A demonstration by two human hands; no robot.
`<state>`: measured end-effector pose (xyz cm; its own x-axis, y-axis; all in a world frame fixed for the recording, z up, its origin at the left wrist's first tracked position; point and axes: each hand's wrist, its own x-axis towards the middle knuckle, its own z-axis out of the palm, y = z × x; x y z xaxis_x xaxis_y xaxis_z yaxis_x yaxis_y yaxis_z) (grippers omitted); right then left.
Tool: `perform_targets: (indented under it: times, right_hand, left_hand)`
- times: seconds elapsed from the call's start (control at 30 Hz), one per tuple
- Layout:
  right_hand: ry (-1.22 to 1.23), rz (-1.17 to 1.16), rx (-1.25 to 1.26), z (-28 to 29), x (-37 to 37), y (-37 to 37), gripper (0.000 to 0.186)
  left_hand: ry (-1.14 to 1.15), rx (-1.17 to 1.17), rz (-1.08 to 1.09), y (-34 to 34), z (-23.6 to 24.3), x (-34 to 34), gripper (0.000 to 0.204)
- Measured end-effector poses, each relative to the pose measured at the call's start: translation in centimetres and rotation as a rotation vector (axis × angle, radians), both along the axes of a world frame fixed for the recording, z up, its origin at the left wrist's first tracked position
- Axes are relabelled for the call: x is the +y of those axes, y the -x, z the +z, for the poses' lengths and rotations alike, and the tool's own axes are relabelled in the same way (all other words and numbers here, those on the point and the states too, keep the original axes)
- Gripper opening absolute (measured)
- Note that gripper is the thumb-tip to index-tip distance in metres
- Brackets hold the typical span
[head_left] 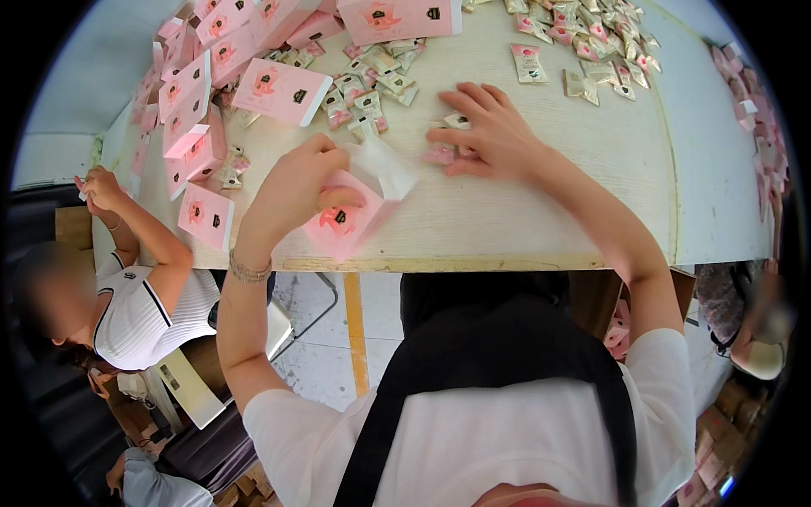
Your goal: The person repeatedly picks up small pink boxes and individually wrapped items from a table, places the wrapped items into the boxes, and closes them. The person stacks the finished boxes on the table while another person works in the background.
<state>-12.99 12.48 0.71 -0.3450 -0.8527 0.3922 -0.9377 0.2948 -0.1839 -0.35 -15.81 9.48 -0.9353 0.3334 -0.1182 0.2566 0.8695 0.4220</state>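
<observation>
My left hand (297, 193) is closed on a pink carton (342, 221) near the table's front edge. The carton is tilted, and its white inner flaps (384, 169) stand open toward the right. To the right of it, my right hand (494, 135) is spread low over the table. Its fingers are apart around a few small wrapped packets (441, 155), touching them; these are blurred and partly hidden. Beyond the carton lies a loose group of pink-and-gold packets (369, 84). A single packet (529, 64) lies beyond my right hand.
Pink cartons (187, 101) are piled at the far left, with one (205, 216) near the left edge. A heap of packets (596, 34) lies far right. A co-worker (152, 304) sits at the left. More pink cartons (764, 127) are past the table's right side.
</observation>
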Motion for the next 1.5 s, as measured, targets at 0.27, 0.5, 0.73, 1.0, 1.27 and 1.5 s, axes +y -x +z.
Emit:
perform_targets:
  times: [0.27, 0.5, 0.73, 1.0, 1.27, 1.5]
  right_hand:
    - [0.235, -0.350, -0.674, 1.6, 4.7, -4.6, 0.022]
    - [1.103, -0.088, -0.880, 8.7, -0.3, -10.6, 0.022]
    - [0.568, -0.275, 0.374, 4.5, -0.9, -8.9, 0.022]
    - [0.343, -0.241, 0.234, 5.7, 0.4, -9.1, 0.046]
    - [0.564, -0.127, 0.303, 4.2, 0.3, -8.1, 0.051]
    - [0.513, -0.035, 0.368, 5.0, 3.3, -8.8, 0.030]
  left_hand:
    - [-0.394, 0.534, 0.435, -4.3, -3.5, 9.9, 0.038]
    - [-0.527, 0.776, 0.431, -3.1, -5.4, 18.2, 0.063]
    - [-0.755, 0.685, 0.515, -3.5, -6.9, 18.6, 0.041]
    - [-0.901, 0.884, 0.249, -2.6, -8.6, 17.7, 0.038]
    - [-0.986, 0.965, 0.211, -2.4, -10.1, 17.6, 0.039]
    - [-0.840, 0.823, 0.257, -3.1, -8.9, 17.3, 0.041]
